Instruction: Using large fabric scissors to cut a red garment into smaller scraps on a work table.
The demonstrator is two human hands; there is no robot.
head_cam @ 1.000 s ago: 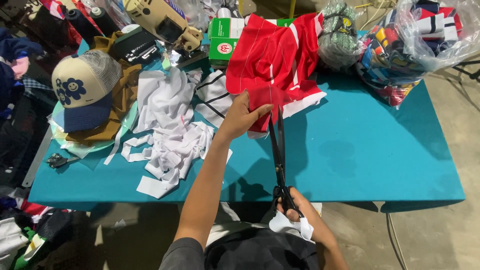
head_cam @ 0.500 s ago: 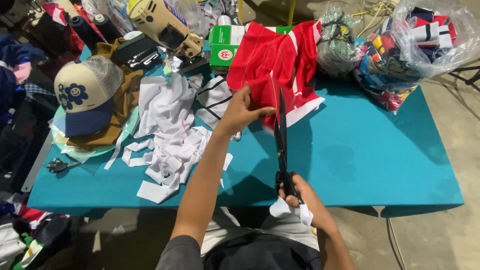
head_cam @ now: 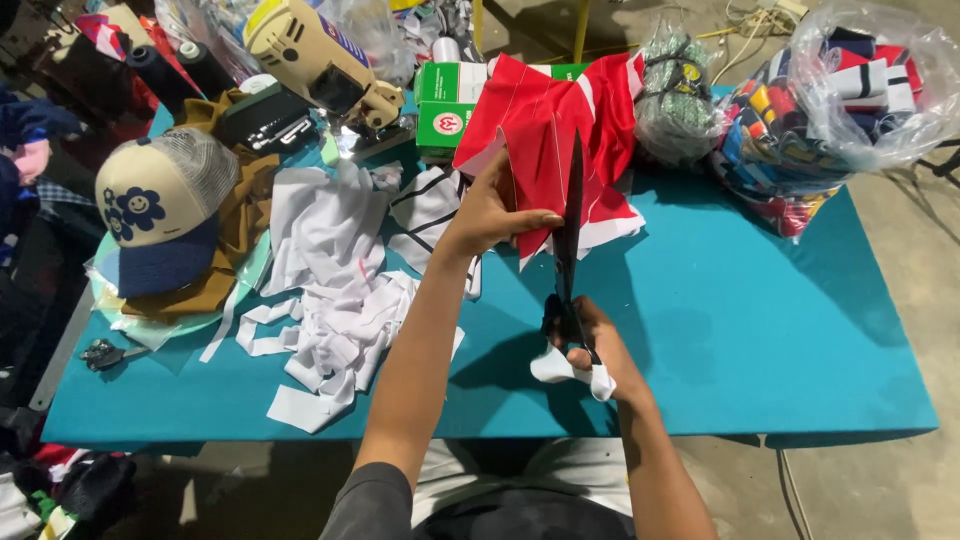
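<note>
Hands: left (head_cam: 492,212) gripping red fabric (head_cam: 560,130), right (head_cam: 590,345) around black scissors (head_cam: 568,235).

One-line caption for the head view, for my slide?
Left hand holds red fabric taut while right hand works long black scissors over a teal table.

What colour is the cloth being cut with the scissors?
Red with white stripes, seen in the head view: cloth, scissors.

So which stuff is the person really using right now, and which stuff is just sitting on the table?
In use:
- left hand, holding the red cloth
- right hand, gripping the black scissors

Just lying about:
- cap
- pile of white scraps
- green box
- clear bag of coloured cloth
- cream machine
- blue table
</note>
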